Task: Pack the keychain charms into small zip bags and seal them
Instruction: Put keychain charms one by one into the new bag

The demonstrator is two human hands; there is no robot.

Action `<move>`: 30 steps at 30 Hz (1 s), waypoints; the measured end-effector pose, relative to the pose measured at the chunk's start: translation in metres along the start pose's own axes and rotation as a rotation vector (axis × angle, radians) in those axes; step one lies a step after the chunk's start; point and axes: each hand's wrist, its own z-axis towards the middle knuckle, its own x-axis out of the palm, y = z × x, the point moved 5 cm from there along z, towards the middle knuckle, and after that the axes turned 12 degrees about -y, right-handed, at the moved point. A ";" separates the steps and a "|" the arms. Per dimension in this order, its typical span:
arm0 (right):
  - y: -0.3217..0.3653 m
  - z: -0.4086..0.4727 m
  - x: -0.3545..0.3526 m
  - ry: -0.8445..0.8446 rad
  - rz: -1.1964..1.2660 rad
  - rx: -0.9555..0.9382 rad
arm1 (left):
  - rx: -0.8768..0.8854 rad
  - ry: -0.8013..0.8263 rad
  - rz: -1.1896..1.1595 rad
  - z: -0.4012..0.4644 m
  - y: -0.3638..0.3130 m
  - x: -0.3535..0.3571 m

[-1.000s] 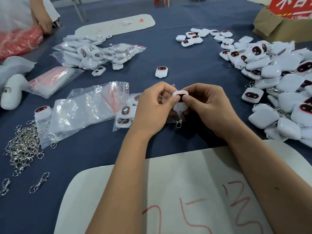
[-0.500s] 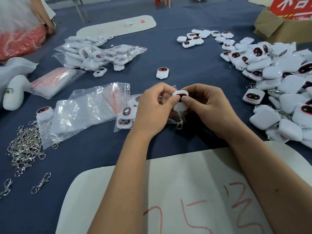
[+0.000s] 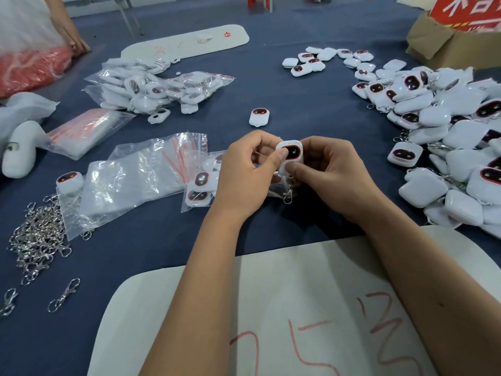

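Both hands hold one white keychain charm [image 3: 290,151] with a dark red-rimmed face above the blue table. My left hand [image 3: 245,175] pinches its left side with the thumb. My right hand [image 3: 329,169] pinches its lower edge. A metal clasp [image 3: 288,195] dangles under the charm. A clear zip bag [image 3: 273,185] lies partly hidden beneath the hands. Empty zip bags [image 3: 130,180] lie to the left, next to bagged charms [image 3: 202,185]. Loose charms [image 3: 447,126] are heaped on the right.
A pile of metal clasps [image 3: 38,234] lies at the left, with single clasps [image 3: 63,295] nearer me. Packed bags [image 3: 151,88] are piled at the back left. A lone charm [image 3: 259,116] lies mid-table. A white board [image 3: 271,321] with red marks spans the near edge. A cardboard box [image 3: 444,42] stands back right; another person's hand [image 3: 76,42] back left.
The charm has tilted so that its dark face now shows toward me, and my right thumb has slid down to its lower edge. Both hands stay in the same place.
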 end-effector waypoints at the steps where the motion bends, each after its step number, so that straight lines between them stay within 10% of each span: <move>1: 0.000 0.000 0.000 -0.006 -0.003 -0.011 | 0.001 0.002 0.000 0.000 0.000 0.001; 16: -0.006 0.005 -0.011 -0.268 0.208 0.111 | 0.009 -0.188 0.339 -0.001 0.008 -0.001; 30: 0.001 0.001 -0.003 -0.152 0.053 0.014 | -0.046 -0.268 0.521 -0.003 0.001 -0.007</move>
